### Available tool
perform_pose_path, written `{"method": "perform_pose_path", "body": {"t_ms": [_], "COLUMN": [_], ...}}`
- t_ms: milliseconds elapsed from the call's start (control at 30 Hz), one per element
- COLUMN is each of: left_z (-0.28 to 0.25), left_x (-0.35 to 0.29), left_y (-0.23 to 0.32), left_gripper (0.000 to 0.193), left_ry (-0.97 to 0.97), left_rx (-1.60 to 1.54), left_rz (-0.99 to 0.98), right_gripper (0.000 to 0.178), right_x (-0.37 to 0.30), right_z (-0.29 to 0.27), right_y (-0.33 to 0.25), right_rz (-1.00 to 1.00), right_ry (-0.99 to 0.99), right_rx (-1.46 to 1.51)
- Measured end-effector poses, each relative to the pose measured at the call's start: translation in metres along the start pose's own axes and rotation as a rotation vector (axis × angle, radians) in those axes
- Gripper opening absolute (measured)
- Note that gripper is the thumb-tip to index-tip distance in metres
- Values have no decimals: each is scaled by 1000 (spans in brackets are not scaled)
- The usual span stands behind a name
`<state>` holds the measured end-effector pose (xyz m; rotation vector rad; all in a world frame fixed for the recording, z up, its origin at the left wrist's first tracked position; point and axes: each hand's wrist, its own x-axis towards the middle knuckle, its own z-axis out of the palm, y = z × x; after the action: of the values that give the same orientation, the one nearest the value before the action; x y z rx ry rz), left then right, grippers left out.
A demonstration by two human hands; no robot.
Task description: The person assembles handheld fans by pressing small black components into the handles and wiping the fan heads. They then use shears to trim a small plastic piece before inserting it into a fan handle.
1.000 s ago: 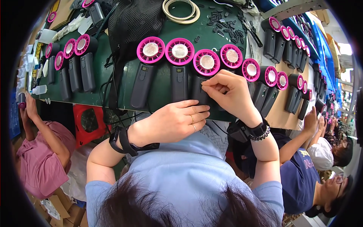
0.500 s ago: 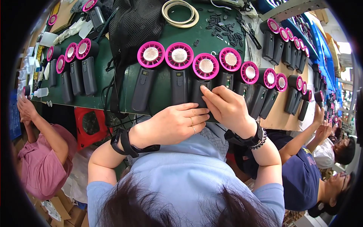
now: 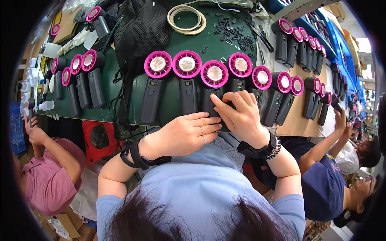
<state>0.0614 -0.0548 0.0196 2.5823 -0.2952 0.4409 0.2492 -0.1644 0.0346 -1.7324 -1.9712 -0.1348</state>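
A handheld fan (image 3: 214,73) with a pink round grille and dark grey handle lies in front of me. My left hand (image 3: 185,131) lies across the lower end of its handle, fingers together and holding it. At the top of that handle, just below the grille, the bent fingers of my right hand (image 3: 239,112) press with their tips. Whatever is between those fingertips is too small to make out. Two similar fans, one (image 3: 187,64) closest, lie to the left with lit displays. On the right, another fan (image 3: 240,65) shows an uncovered display slot.
Several small black pieces (image 3: 235,30) are scattered at the back, near cream rings (image 3: 186,19) and pliers (image 3: 262,37). A black mesh bag (image 3: 142,32) lies left of the rings. More fans (image 3: 92,76) stand at both sides. People work left and right.
The view has shifted slightly, while both my hands stay on the same fan. My right fingertips have moved only a little. The person at left has raised a fan.
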Motion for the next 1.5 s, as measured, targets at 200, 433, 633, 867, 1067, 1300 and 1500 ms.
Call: {"method": "perform_pose_path", "body": {"t_ms": [200, 433, 633, 867, 1067, 1300, 1500], "left_z": [-1, -1, -6, -12, -13, -19, -21], "left_x": [2, 3, 5, 2, 0, 1, 4], "left_y": [-1, 0, -2, -6, -3, 1, 4], "left_gripper": [23, 22, 24, 33, 39, 47, 51], "left_ry": [7, 11, 24, 115, 69, 18, 17], "left_rx": [-35, -60, -47, 117, 195, 167, 147], "left_rz": [2, -14, 15, -79, -90, -166, -182], "right_gripper": [36, 39, 37, 23, 21, 16, 16], "right_x": [-7, -14, -13, 15, 33, 61, 86], "right_z": [-5, -4, -11, -94, -112, -58, -13], "right_y": [4, -5, -1, 50, 90, 137, 161], "right_rz": [83, 18, 45, 252, 385, 282, 91], "right_ry": [13, 2, -21, 267, 240, -251, -445], "right_rx": [46, 24, 53, 29, 121, -4, -140]}}
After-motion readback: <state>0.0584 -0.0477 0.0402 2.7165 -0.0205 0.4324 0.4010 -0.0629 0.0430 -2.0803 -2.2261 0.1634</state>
